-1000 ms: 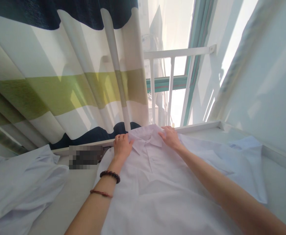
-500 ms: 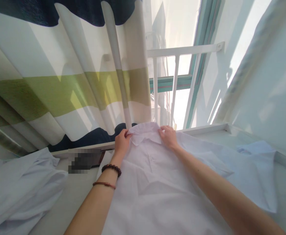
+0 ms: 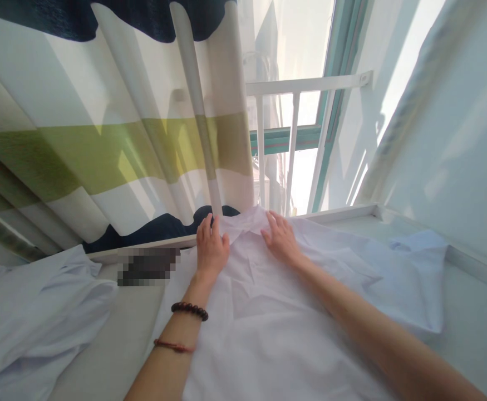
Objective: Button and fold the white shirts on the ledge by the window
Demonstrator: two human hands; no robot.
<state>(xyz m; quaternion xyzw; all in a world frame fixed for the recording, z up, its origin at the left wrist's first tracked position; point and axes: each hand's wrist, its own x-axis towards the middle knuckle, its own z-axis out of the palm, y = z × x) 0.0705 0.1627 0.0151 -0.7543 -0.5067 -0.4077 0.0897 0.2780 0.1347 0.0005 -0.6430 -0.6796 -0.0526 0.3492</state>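
A white collared shirt (image 3: 264, 312) lies spread out, front side up, with its collar at the far end near the window. Beside the collar on the left is my left hand (image 3: 212, 245), its fingers apart and pointing away from me. My right hand (image 3: 283, 238) rests at the collar's right side, fingers spread and nothing gripped. One sleeve of the shirt stretches out to the right. A dark beaded bracelet (image 3: 190, 311) and a thin red cord (image 3: 173, 346) circle my left wrist and forearm.
Another white garment (image 3: 38, 317) lies rumpled at the left on the pale surface (image 3: 113, 334). A dark, blurred-out object (image 3: 149, 267) sits near the back edge. Behind are a striped curtain (image 3: 143, 145), a white railing (image 3: 305, 86) and a window.
My left hand has let go of the collar's left corner and opened. My right hand has loosened from the collar too, its fingers now spread. The collar lies flatter.
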